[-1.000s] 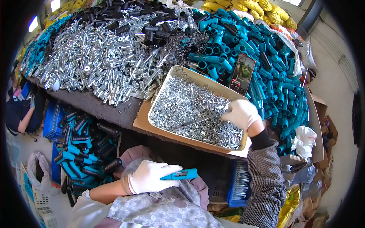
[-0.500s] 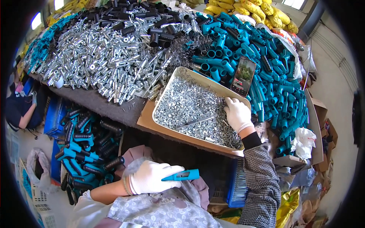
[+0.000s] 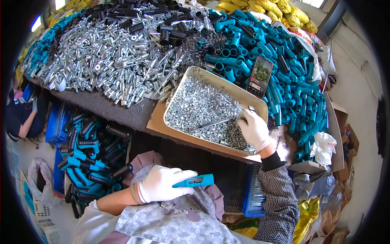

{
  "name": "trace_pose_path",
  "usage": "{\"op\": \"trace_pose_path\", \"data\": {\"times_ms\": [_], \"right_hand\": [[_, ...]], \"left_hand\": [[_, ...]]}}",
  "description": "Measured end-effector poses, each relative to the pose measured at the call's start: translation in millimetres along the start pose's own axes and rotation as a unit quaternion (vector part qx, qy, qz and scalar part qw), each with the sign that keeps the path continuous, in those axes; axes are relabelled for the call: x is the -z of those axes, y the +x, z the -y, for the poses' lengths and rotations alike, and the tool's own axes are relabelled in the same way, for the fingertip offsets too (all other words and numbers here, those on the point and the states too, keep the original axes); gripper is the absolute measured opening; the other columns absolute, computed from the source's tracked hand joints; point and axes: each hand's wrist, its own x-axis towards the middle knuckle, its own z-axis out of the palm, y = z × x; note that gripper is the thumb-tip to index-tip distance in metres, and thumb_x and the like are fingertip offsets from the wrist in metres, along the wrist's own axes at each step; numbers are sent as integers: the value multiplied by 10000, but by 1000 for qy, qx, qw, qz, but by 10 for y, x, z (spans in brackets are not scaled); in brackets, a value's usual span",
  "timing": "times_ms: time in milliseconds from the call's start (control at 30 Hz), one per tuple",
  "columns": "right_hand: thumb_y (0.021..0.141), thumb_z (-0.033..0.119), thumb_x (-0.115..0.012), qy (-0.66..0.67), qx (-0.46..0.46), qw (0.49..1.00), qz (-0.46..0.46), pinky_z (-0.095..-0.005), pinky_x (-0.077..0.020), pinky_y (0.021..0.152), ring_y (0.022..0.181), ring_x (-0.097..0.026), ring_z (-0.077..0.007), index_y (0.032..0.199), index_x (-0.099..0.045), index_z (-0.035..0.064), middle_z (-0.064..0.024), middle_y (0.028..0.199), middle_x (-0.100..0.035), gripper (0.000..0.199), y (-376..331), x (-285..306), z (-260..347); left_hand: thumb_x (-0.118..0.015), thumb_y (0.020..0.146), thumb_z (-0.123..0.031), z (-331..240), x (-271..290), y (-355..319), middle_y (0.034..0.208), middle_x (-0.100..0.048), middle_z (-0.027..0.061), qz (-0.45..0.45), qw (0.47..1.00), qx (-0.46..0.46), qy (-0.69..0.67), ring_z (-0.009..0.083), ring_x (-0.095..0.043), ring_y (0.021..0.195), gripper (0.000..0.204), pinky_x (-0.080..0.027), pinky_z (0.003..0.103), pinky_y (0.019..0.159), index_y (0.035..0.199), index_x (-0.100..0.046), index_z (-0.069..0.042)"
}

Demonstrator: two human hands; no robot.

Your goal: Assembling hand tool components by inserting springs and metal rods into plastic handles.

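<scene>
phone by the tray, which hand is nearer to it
Right. The right hand is just below the phone in view, at the tray; the left hand is farther down and left, holding a teal part.

One wide fisheye view looks from the person's head, forward and down over the bench; the left hand sits close at seven o'clock, the right hand at three, yellow sacks far off at one.

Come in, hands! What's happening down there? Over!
Left hand: holding teal tube. Right hand: at tray of small metal parts, grasp unclear. Close by: slim metal tool lying on parts.
</scene>
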Motion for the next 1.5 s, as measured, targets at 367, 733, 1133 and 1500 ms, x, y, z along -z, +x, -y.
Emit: {"op": "trace_pose_path", "data": {"times_ms": [367, 733, 1133, 1500], "right_hand": [[839, 28, -660, 144, -47, 981, -122, -313, -519, 691, 723, -685, -226, 886, -656, 17, -129, 774, -670, 49, -321, 163, 295], [816, 13, -699, 274, -6, 961, 32, -314, -536, 704, 740, -697, -221, 885, -703, 21, -104, 804, -711, 70, -683, 209, 799], [704, 95, -636, 130, 342, 925, 106, -381, -448, 760, 838, -567, -264, 914, -654, 111, -39, 877, -598, 211, -801, -168, 1058], [758, 201, -701, 69, 183, 952, 237, -403, -529, 704, 794, -638, -317, 872, -640, 68, -110, 813, -616, 186, -878, -216, 1354]], "left_hand": [[-804, 777, -315, 8, 43, 16, 798, -669, 95, -3, 1000, -12, 8, 277, -678, 643, 469, -536, 356, 566, 1159, -662, -83], [-753, 815, -344, 42, 85, -26, 746, -638, 77, 5, 998, -4, 60, 270, -658, 616, 416, -532, 363, 556, 1144, -657, -108], [-717, 825, -409, 55, 74, -29, 735, -649, 82, 32, 996, 2, 88, 274, -670, 634, 414, -536, 372, 569, 1126, -663, -131], [-794, 719, -300, 0, 7, -52, 678, -620, 83, 41, 997, 13, 70, 278, -645, 596, 272, -509, 385, 543, 829, -667, -87]]}}
